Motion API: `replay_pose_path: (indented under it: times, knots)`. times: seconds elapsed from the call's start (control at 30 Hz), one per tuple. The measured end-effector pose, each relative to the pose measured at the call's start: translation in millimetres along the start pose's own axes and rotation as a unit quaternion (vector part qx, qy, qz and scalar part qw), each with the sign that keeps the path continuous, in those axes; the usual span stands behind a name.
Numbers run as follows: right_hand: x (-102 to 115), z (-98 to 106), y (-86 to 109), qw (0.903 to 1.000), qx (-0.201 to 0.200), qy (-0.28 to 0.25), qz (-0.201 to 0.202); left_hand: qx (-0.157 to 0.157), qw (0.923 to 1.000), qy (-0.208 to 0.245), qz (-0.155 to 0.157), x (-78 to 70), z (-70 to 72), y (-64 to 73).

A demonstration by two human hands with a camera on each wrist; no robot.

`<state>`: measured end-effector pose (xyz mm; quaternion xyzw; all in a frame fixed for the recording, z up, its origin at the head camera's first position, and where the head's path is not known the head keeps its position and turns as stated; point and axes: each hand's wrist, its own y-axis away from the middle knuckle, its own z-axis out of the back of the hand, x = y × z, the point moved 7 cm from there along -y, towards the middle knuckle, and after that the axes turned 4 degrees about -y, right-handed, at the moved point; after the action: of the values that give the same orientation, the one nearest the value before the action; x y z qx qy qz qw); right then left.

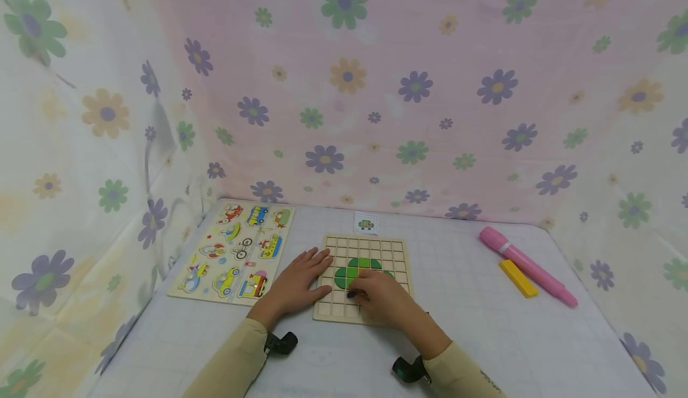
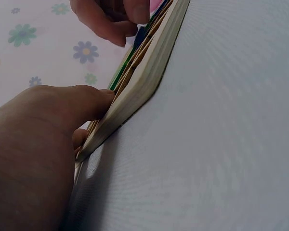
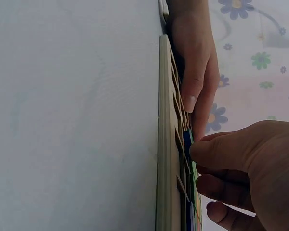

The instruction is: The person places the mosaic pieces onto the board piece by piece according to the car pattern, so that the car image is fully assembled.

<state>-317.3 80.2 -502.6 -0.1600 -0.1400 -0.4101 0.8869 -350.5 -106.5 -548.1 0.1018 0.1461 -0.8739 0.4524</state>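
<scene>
A wooden grid board [image 1: 336, 309] lies on the table, with green pieces [image 1: 344, 277] forming a rounded pattern in its middle cells. My left hand [image 1: 298, 281] rests at the board's left side, fingers spread over the border and thumb along the edge. Over the lower middle cells, my right hand [image 1: 384, 297] pinches a small dark blue piece [image 2: 140, 36] between thumb and fingers. In the right wrist view that piece is right at the grid, below the green ones. The right hand hides part of the pattern and the board's right cells.
On the left lies a wooden picture puzzle board [image 1: 220, 248] with vehicles and toys. A small pattern card [image 1: 366, 223] sits behind the grid board. To the right are a pink marker-shaped stick [image 1: 529, 266] and a yellow block [image 1: 518, 278]. Flowered cloth [image 1: 371, 147] walls surround the table.
</scene>
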Motion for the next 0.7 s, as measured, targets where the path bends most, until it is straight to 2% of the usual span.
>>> replay_pose_path:
  times: [0.7]
  knots:
    - [6.3,0.0,-1.1,0.9987,0.012,0.027,0.041,0.005,1.0000,-0.007,0.004,3.2,-2.8,-0.2]
